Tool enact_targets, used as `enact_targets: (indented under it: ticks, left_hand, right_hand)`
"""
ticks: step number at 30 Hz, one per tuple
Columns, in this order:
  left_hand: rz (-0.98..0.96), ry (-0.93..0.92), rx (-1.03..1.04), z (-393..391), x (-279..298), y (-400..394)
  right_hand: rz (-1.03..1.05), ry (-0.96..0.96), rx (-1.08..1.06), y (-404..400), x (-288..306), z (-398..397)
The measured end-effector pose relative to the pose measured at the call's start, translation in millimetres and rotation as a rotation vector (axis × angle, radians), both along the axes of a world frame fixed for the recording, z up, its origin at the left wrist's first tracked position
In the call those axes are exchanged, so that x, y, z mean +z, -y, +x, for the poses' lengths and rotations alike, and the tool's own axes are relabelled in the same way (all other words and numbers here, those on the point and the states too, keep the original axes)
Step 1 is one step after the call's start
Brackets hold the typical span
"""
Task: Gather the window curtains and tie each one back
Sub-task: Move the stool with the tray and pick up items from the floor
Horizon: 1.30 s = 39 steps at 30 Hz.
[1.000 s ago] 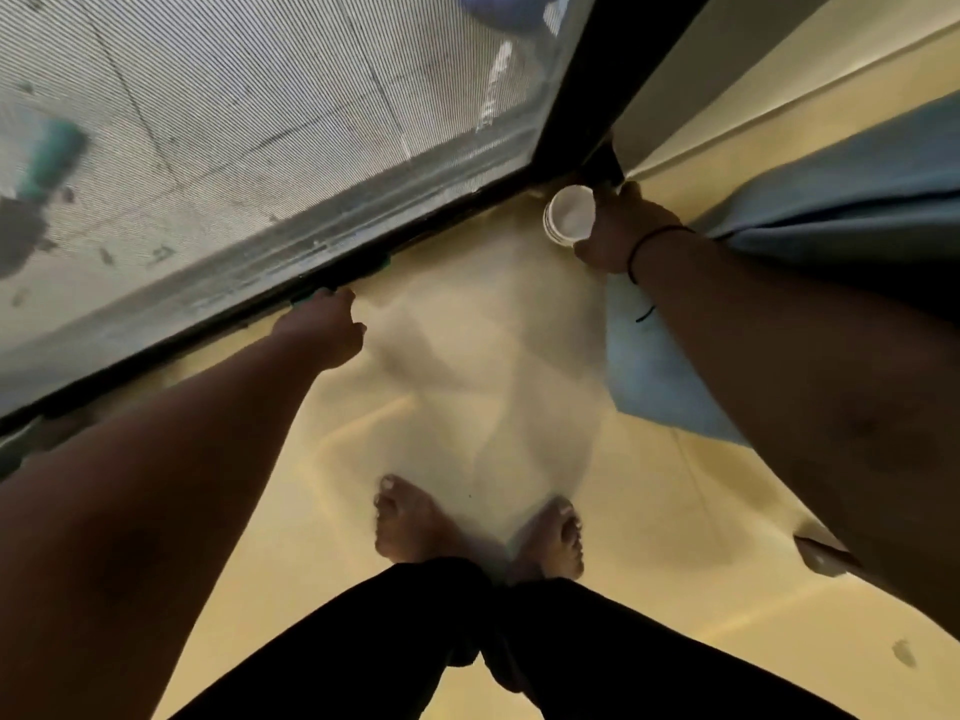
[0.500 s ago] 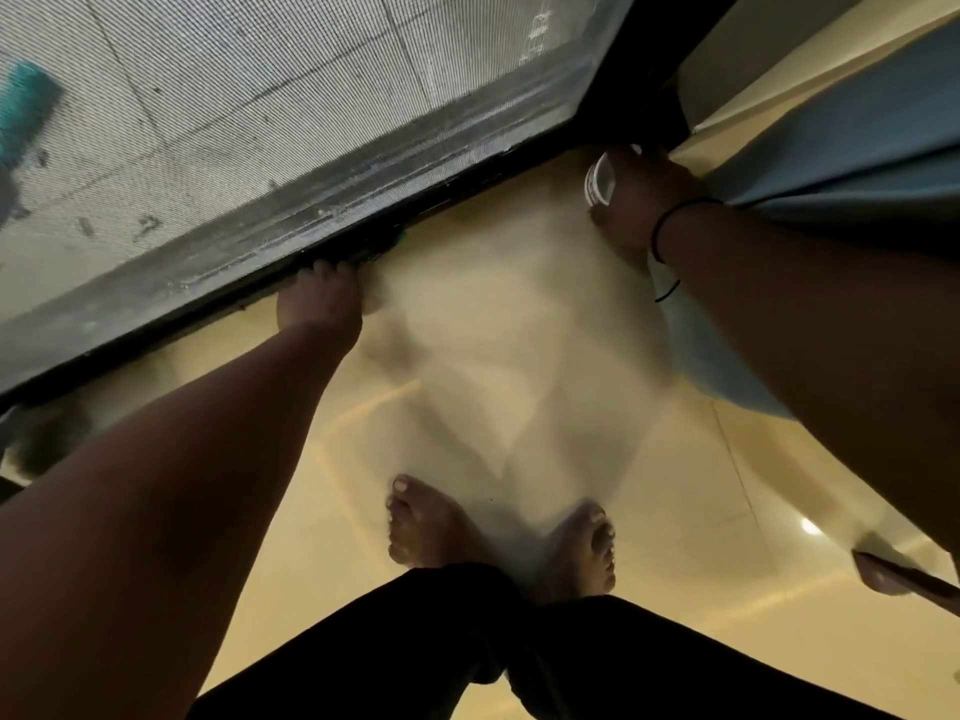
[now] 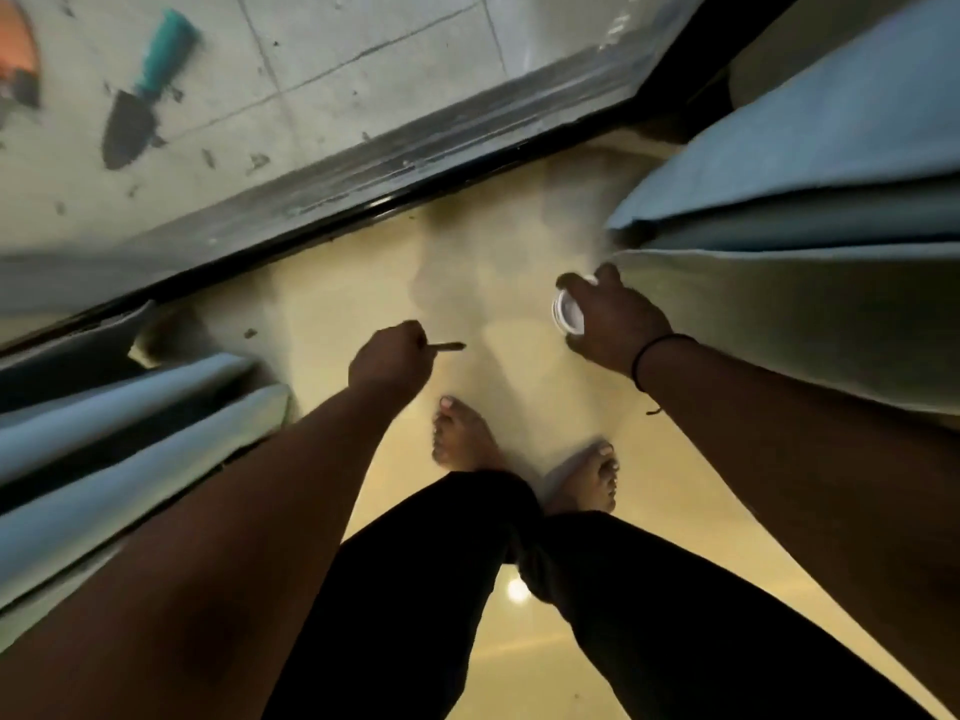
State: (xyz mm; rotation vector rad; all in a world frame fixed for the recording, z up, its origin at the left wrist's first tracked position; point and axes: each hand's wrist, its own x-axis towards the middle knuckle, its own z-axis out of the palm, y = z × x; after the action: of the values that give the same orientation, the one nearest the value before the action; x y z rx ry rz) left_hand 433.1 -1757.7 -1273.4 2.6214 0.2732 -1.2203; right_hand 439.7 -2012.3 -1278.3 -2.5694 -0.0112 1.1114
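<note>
hands grip stick, cup, between curtains.

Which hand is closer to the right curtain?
Right. The right hand, holding a white cup, is at the right curtain edge; the left hand, holding a small stick, is farther, mid-floor.
</note>
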Motion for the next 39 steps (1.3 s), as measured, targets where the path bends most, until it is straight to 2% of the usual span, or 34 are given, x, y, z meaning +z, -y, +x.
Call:
enact_targets:
  ticks: [5, 11, 13, 17, 22, 27, 33, 39]
  left_hand:
    - [-0.181, -0.016, 0.367, -65, 92, -8]
    - [-0.327, 0.025, 0.494, -97, 225, 6]
    - [-0.398, 0.052, 0.547, -77, 317, -5]
    - [-0.536, 0.143, 0.593, -73, 420, -6]
    - [-0.609, 0.266, 0.605, -91, 504, -4]
    - [-0.636, 0.388, 0.577, -129, 561, 19]
    - [-0.716, 0.352, 0.422, -196, 636, 62]
    - [-0.816, 0.407, 0.365, -211, 706, 137]
  right_hand:
    - [0.013, -0.042, 0.136, -16, 89, -45]
    - [-0.015, -0.003, 0.264, -26, 217, -61]
    - [-0.024, 0.049, 0.314, -46, 308, -36]
    - [-0.018, 0.166, 0.385, -67, 403, -35]
    - [0.025, 0.258, 0.387, -71, 492, -71]
    - [0.017, 0.335, 0.393, -38, 571, -125]
    - [-0.055, 0.348, 0.274, 31, 669, -206]
    - [-0.099, 0.385, 0.117, 102, 747, -244]
